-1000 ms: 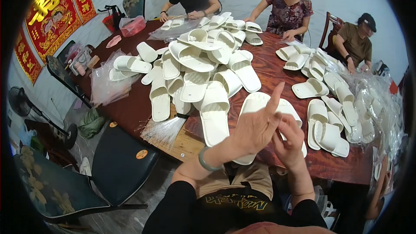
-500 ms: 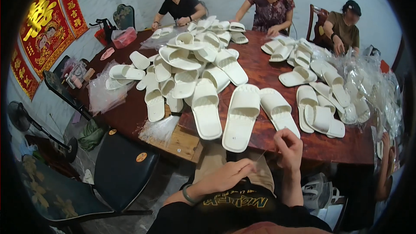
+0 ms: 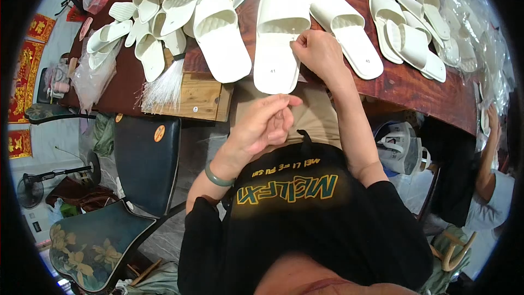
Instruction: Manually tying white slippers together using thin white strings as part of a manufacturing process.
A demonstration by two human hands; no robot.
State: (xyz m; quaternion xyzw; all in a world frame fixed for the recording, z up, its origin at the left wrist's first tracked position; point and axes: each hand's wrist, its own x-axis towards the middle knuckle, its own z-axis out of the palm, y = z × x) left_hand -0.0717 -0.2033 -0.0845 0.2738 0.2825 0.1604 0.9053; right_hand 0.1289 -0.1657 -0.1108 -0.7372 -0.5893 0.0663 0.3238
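Observation:
A white open-toed slipper (image 3: 275, 57) lies at the table's front edge, its sole reaching past the edge. My right hand (image 3: 321, 54) is closed in a pinch at the right side of this slipper, just below its strap. What its fingertips hold is too small to tell. My left hand (image 3: 267, 125) is below the slipper's heel end, thumb and forefinger together and the other fingers curled. Anything it pinches does not show. Another white slipper (image 3: 349, 35) lies to the right, partly behind my right hand, and one more (image 3: 221, 35) to the left.
A pile of white slippers (image 3: 169, 0) covers the table's left part; more (image 3: 412, 38) lie right, beside clear plastic bags (image 3: 469, 16). Thin whitish strands (image 3: 165, 88) hang over a wooden drawer (image 3: 202, 98). A dark chair (image 3: 146, 158) stands left. Another person's arm (image 3: 487, 147) is at right.
The view has tilted down. My right hand has moved from below the table edge up to the slipper's strap; my left hand has turned, its curled fingers now showing.

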